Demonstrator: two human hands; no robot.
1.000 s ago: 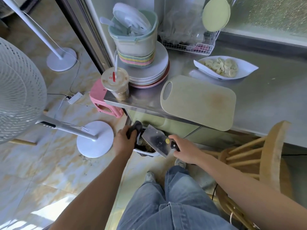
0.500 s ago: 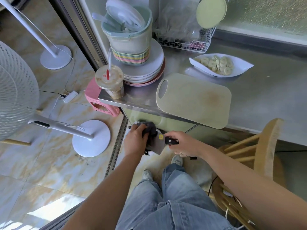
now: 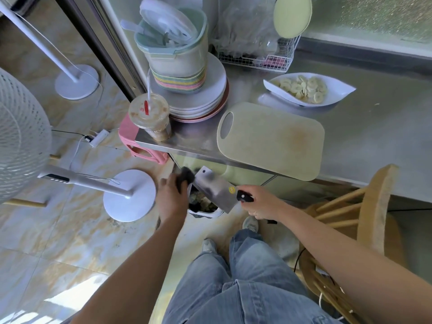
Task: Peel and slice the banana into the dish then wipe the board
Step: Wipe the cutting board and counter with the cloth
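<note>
Steel cleaver (image 3: 215, 190), broad blade, is held below the surface (image 3: 378, 136) edge and above a bin (image 3: 203, 208). Our right hand (image 3: 261, 204) is wrapped round its black handle. Our left hand (image 3: 171, 199) clutches a dark cloth (image 3: 185, 178) at the blade's far end; whether cloth meets metal we cannot tell. Banana slices (image 3: 304, 88) lie heaped in the white dish (image 3: 341, 92) toward the back of the surface. The pale green board (image 3: 271, 139) lies flat at the near edge, untouched, with a brownish smear toward its right end, so we judge its wipe not yet done. Board: stiff, light, likely to skate on steel; pin it at the oval handle hole (image 3: 226, 125). Cloth: soft, limp. Cleaver: heavy, keen; wipe from the spine, fingers off the edge.
</note>
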